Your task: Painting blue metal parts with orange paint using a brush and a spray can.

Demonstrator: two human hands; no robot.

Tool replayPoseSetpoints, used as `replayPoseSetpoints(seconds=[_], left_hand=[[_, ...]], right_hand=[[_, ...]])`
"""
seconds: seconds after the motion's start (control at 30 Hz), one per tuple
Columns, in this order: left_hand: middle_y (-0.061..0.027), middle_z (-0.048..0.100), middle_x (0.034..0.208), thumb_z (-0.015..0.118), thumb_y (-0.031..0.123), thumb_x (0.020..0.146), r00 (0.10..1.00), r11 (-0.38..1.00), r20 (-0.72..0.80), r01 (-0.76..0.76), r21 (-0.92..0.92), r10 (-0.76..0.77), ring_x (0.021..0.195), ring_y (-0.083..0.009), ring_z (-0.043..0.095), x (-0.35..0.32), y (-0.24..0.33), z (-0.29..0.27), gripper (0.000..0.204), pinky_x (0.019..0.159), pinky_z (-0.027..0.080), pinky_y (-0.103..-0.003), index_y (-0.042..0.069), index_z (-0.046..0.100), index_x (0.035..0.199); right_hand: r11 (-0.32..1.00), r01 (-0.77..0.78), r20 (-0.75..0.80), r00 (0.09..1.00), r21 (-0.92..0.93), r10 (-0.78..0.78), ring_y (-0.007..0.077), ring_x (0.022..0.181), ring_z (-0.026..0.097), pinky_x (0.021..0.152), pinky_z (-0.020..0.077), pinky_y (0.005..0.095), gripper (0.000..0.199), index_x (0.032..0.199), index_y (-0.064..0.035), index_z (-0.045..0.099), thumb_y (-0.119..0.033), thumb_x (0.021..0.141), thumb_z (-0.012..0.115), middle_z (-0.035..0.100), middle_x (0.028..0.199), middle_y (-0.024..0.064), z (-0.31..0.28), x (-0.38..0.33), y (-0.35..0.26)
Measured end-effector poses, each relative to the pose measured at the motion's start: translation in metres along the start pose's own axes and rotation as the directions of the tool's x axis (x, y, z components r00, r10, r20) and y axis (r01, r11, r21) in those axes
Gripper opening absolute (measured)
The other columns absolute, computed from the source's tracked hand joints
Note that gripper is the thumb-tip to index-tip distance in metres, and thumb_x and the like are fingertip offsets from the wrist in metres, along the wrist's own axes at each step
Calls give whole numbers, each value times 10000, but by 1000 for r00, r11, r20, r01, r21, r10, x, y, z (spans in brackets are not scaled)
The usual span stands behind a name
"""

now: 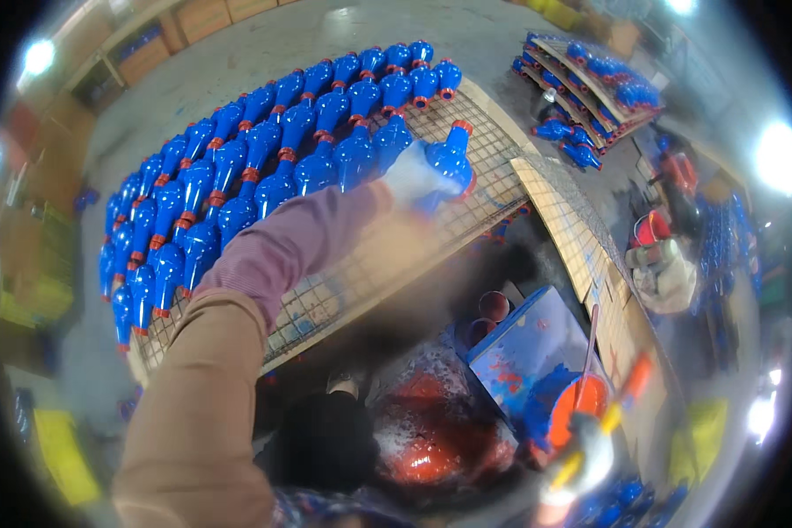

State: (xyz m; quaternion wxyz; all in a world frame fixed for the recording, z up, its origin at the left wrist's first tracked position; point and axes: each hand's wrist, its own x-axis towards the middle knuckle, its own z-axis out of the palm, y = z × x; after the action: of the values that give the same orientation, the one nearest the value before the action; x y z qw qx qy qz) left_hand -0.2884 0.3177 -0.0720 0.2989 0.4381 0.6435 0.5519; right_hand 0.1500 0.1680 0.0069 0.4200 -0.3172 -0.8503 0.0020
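My left hand [420, 174], in a pale glove, is closed around a glossy blue bottle-shaped piece [451, 160] with red ends. It holds the piece at the near right end of a wire-mesh rack [493, 132]. Rows of similar blue pieces [229, 163] lie to the left on that rack. Low at the right, my gloved right hand [587, 459] grips a paintbrush [612, 417] with a yellow handle and red-orange bristles pointing up. That hand is blurred. Close by stands a pot of red-orange paint [561, 421] with a thin stick leaning in it.
A paint-stained blue box [528, 352] stands beside the pot, near a red-smeared surface [427, 449]. A wood-edged mesh panel [581, 229] runs along the right. Stacked racks of blue pieces [590, 84] stand farther off, with a red bucket [651, 229] below them.
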Motion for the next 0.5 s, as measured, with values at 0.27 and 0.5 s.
replayPoseSetpoints(seconds=[0.27,0.5], left_hand=[[-220,660,1179,859,451,521,980,796,-169,187,575,-108,1071,-317,669,95,-29,32,872,928,537,-351,-83,601,1160],[-173,582,1333,861,513,572,946,518,-253,323,792,-202,1210,-283,596,143,-32,40,886,1001,502,-379,63,604,1291]], right_hand=[[979,-168,-55,985,-114,163,328,710,636,599,536,361,334,1086,-10,625,-190,808,664,655,895,178,29,-13,42],[954,-241,-93,969,-178,227,358,781,646,621,568,372,460,1170,7,578,-294,835,674,636,974,227,-9,-32,57]])
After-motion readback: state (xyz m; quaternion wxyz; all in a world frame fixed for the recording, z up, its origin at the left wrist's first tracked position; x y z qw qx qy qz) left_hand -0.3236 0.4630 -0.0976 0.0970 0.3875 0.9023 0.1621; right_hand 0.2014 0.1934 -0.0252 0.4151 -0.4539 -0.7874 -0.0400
